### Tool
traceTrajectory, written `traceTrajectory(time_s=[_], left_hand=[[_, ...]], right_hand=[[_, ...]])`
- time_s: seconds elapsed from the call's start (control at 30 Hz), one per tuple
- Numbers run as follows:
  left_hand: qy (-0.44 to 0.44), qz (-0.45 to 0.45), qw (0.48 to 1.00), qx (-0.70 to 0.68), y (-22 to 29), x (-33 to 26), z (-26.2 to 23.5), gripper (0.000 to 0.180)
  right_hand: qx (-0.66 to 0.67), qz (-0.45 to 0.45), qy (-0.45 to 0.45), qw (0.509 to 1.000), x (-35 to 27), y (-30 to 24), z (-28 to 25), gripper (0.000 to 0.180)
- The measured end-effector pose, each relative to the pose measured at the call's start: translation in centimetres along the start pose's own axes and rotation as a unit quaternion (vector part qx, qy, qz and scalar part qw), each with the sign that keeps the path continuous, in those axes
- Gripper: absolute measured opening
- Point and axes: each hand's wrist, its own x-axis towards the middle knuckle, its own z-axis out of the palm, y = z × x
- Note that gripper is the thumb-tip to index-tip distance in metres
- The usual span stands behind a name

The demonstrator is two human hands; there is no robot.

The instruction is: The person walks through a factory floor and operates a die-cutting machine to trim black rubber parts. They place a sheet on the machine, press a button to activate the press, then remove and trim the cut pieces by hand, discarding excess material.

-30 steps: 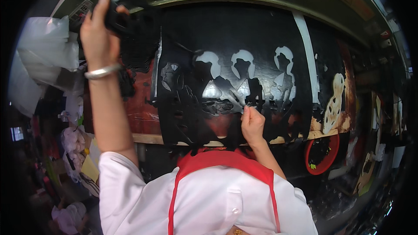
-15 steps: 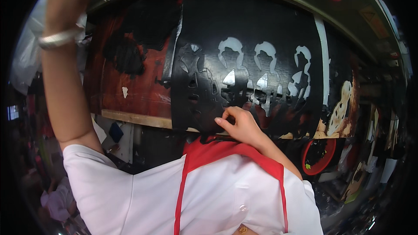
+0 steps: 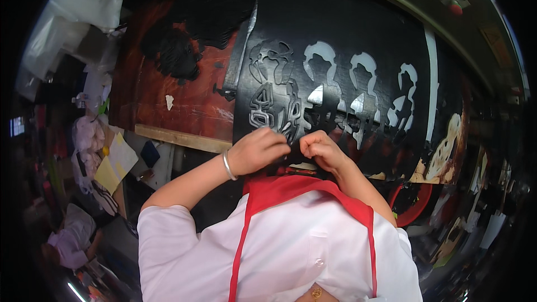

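A large black sheet (image 3: 335,11) lies over the bench, with a row of cut-out shapes through which pale and shiny patches show. At its left end sits a cutting die (image 3: 274,62), an outline of thin raised strips with smaller shapes inside. My left hand (image 3: 260,150) is at the near end of this die, fingers curled and pressed together. Just right of it, my right hand (image 3: 323,150) is closed with the thumb against the bent fingers. Whatever either hand pinches is too small or hidden to make out.
Left of the sheet is a reddish-brown board (image 3: 184,100) bearing black scraps (image 3: 176,56). A red basin (image 3: 417,207) stands below the bench's right side. A press beam with a red button (image 3: 456,8) runs along the far side. Another person (image 3: 75,240) is at lower left.
My left arm has come down from the far upper left to the near side of the sheet. The right hand stays nearby. The raised die shows on the sheet's left end now.
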Motion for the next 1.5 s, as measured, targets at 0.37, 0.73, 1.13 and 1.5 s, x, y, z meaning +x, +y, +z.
traceTrajectory(time_s=[0.37, 0.73, 1.13, 1.5], left_hand=[[0.366, -0.342, 0.679, -0.536, -3.1, 4.3, -12.6, 0.029], [0.214, -0.354, 0.591, -0.693, 0.6, 6.8, -2.6, 0.029], [0.176, -0.409, 0.705, -0.552, -0.2, 8.4, -1.4, 0.018], [0.206, -0.430, 0.654, -0.587, -0.1, 9.1, -0.1, 0.016]], right_hand=[[-0.421, -0.101, 0.251, 0.866, -2.9, -5.6, 3.2, 0.012], [-0.465, -0.242, 0.362, 0.770, 2.4, -6.8, 5.5, 0.044], [-0.368, -0.359, 0.355, 0.781, 2.6, -4.6, 3.1, 0.041], [-0.380, -0.388, 0.366, 0.756, 3.0, -3.8, 2.0, 0.024]])
